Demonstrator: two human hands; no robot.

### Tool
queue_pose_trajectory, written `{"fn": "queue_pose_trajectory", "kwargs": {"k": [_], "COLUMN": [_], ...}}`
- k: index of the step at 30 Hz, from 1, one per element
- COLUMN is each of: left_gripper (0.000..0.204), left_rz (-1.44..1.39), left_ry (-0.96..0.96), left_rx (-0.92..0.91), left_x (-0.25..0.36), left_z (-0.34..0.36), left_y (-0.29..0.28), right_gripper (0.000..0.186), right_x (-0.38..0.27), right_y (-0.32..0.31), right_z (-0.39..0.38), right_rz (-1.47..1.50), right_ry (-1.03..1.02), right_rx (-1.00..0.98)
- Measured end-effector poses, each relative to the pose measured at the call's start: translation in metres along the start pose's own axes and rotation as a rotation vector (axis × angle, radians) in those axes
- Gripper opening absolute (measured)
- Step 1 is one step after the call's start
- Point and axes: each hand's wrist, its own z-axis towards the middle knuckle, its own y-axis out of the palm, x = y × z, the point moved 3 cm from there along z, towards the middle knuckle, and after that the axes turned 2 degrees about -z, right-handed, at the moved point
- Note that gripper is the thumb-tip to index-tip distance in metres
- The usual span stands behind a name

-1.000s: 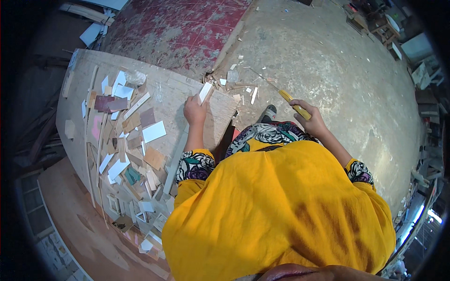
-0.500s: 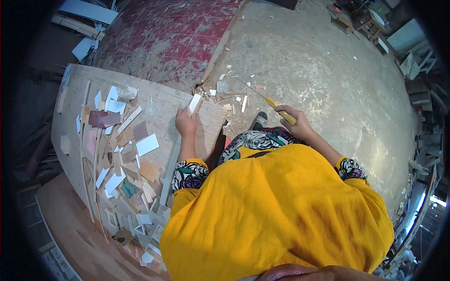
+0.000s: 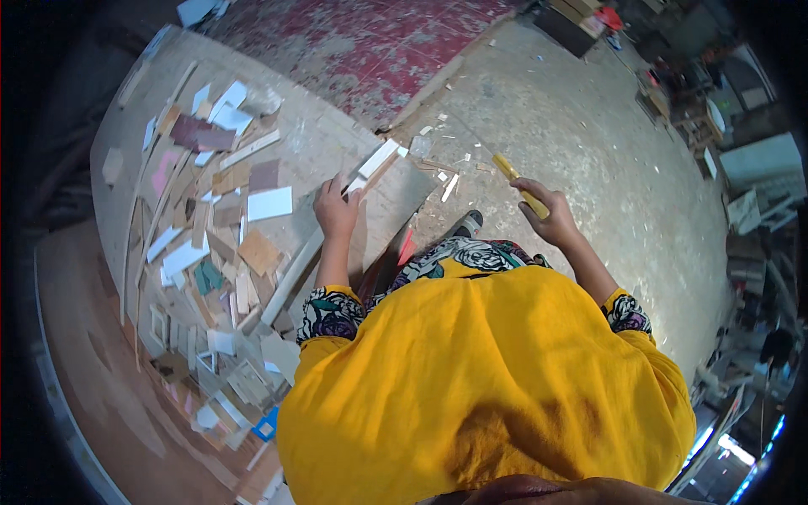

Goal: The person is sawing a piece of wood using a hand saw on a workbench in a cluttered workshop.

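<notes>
Two grips show. The right grip [image 3: 551, 209] is wrapped around a yellow-handled tool [image 3: 505, 166] (its thin end too blurred to name). Fingertips of the left grip [image 3: 337, 210] meet the near end of a white strip [image 3: 378, 158]; whether they pinch, I cannot tell. More strip shows ahead of them than a second ago, probably leaving more length on the surface [image 3: 311, 118] unobstructed.

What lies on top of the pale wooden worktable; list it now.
On the worktable: a narrow white block at the left hand, a white rectangular panel, a maroon flat offcut, a small green scrap, and other offcuts. Whatever lies beneath these pieces is covered.
</notes>
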Motion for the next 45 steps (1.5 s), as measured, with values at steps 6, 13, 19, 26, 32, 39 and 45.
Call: {"fn": "queue_pose_trajectory", "kwargs": {"k": [6,13,19,26,32,39,45], "left_gripper": [0.040,0.019,0.014,0.014,0.014,0.023,0.026], "left_rz": [-0.037,-0.153,-0.150,-0.131,-0.086,0.168,0.264], "left_ry": [-0.003,-0.073,-0.165,-0.356,-0.037,0.009,-0.137], "left_rx": [0.151,0.232,0.380,0.505,0.311,0.138,-0.117], "left_x": [-0.008,0.009,0.012,-0.007,0.036,0.031,0.025], "left_z": [-0.032,-0.089,-0.140,-0.169,-0.112,-0.031,-0.007], "left_y": [-0.009,-0.033,-0.059,-0.077,-0.070,-0.021,0.003], "right_gripper": [0.046,0.037,0.040,0.041,0.058,0.039,0.013], "right_x": [-0.050,-0.097,-0.128,-0.132,-0.033,-0.031,-0.019], "right_y": [0.021,0.152,0.256,0.261,0.194,0.214,0.229], "right_z": [0.059,0.101,0.122,0.141,0.221,0.221,0.219], "right_rz": [-0.120,-0.334,-0.284,0.021,-0.540,-0.459,-0.430], "right_ry": [-0.325,-0.779,-0.977,-1.093,-0.761,-0.786,-0.712], "right_rx": [-0.321,-0.443,-0.597,-0.521,-0.547,-0.621,-0.628]}}
